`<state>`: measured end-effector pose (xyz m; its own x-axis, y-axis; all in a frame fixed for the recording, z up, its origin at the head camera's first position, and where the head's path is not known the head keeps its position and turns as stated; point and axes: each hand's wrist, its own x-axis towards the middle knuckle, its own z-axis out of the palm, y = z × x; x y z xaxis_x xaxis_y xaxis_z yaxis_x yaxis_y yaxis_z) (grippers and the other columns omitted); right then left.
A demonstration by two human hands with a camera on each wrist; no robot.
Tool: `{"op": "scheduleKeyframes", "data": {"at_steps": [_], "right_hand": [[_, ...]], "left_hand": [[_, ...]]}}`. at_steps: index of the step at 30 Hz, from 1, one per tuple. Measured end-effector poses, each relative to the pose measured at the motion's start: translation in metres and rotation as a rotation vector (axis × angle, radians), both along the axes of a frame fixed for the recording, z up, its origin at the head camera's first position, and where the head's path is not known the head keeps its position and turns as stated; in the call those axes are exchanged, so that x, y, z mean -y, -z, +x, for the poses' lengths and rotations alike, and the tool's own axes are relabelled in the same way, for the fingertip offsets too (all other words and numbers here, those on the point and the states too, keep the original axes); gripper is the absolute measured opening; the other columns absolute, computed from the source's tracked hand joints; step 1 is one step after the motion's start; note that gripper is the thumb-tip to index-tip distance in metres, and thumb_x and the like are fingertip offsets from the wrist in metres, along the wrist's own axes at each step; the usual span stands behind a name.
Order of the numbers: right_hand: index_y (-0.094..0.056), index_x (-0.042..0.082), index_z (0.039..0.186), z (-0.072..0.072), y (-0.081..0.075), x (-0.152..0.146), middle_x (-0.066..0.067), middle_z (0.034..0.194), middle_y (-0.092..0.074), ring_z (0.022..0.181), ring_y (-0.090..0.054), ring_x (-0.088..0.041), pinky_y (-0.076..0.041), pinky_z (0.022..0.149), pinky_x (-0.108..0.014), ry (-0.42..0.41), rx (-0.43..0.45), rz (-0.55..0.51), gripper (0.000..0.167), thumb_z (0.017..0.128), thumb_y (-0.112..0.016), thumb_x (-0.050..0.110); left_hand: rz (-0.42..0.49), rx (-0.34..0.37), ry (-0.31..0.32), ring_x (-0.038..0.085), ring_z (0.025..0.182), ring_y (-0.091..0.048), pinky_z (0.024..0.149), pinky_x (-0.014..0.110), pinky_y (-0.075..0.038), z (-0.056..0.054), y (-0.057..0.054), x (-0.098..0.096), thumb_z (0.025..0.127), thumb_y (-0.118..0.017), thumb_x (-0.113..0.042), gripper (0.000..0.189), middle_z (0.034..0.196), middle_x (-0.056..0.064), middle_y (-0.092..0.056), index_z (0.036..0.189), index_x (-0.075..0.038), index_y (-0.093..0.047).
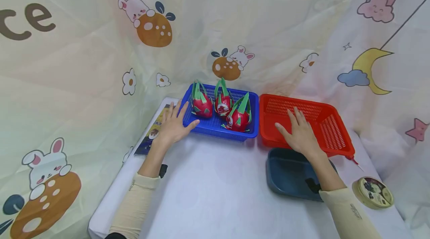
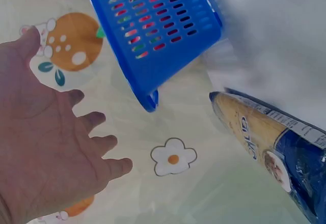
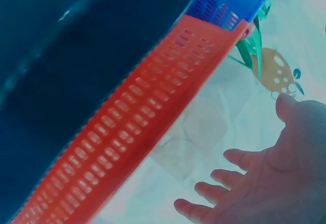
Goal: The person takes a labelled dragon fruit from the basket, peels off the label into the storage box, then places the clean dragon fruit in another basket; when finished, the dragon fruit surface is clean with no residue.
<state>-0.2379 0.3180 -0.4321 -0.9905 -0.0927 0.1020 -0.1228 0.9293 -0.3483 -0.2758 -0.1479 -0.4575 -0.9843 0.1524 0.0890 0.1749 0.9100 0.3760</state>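
Observation:
Three red dragon fruits with green leaf tips, among them a dragon fruit [image 1: 202,105] at the left, stand in a blue basket [image 1: 218,131] at the back of the table. My left hand [image 1: 173,125] hovers by the basket's left end with fingers spread, holding nothing. In the left wrist view its palm and fingers show apart from the basket wall. My right hand [image 1: 300,132] is held over a red basket [image 1: 336,119], fingers extended and nothing in them. The right wrist view also shows this hand [image 3: 275,168] holding nothing.
Under the left forearm lies a blue and yellow packet [image 1: 147,136]. A dark teal bin [image 1: 285,179] sits below the right wrist, in front of the red basket. Farther right is a round tin [image 1: 374,193]. A printed curtain [image 1: 201,18] hangs behind the white table [image 1: 208,194].

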Motion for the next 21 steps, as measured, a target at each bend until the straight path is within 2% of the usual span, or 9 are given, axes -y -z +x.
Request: {"op": "scheduleKeyframes", "data": {"at_steps": [8, 14, 17, 21], "right_hand": [[-0.018, 0.007, 0.167, -0.011, -0.009, 0.025, -0.022, 0.172, -0.012, 0.156, -0.016, -0.048, -0.029, 0.111, -0.078, -0.042, -0.031, -0.042, 0.089, 0.103, -0.048, 0.062], [-0.021, 0.01, 0.167, -0.02, -0.013, 0.046, -0.02, 0.172, -0.017, 0.154, -0.023, -0.047, -0.028, 0.112, -0.078, -0.061, -0.028, -0.146, 0.083, 0.105, -0.048, 0.058], [-0.026, 0.009, 0.165, -0.029, -0.015, 0.055, -0.021, 0.17, -0.025, 0.152, -0.028, -0.047, -0.03, 0.112, -0.077, -0.049, -0.035, -0.201, 0.082, 0.105, -0.049, 0.06], [-0.04, 0.008, 0.159, -0.044, -0.016, 0.066, -0.021, 0.157, -0.047, 0.141, -0.046, -0.044, -0.043, 0.109, -0.069, -0.017, -0.046, -0.327, 0.078, 0.103, -0.052, 0.061]], "left_hand": [[0.071, -0.039, -0.009, 0.037, 0.16, 0.011, 0.126, 0.064, 0.006, 0.003, 0.003, 0.013, 0.096, -0.041, -0.079, 0.099, 0.176, 0.012, -0.001, 0.169, -0.021, -0.009], [0.161, -0.042, -0.024, 0.039, 0.16, 0.009, 0.126, 0.065, 0.002, 0.005, 0.011, 0.021, 0.1, -0.04, -0.075, 0.096, 0.175, 0.016, -0.002, 0.169, -0.015, -0.01], [0.273, -0.062, -0.057, 0.041, 0.16, 0.007, 0.125, 0.067, -0.001, 0.006, 0.012, 0.025, 0.103, -0.042, -0.069, 0.093, 0.174, 0.019, -0.004, 0.168, -0.01, -0.013], [0.493, -0.098, -0.109, 0.043, 0.159, -0.005, 0.125, 0.068, -0.009, 0.001, 0.012, 0.029, 0.107, -0.045, -0.057, 0.083, 0.173, 0.021, -0.012, 0.166, -0.005, -0.018]]}}
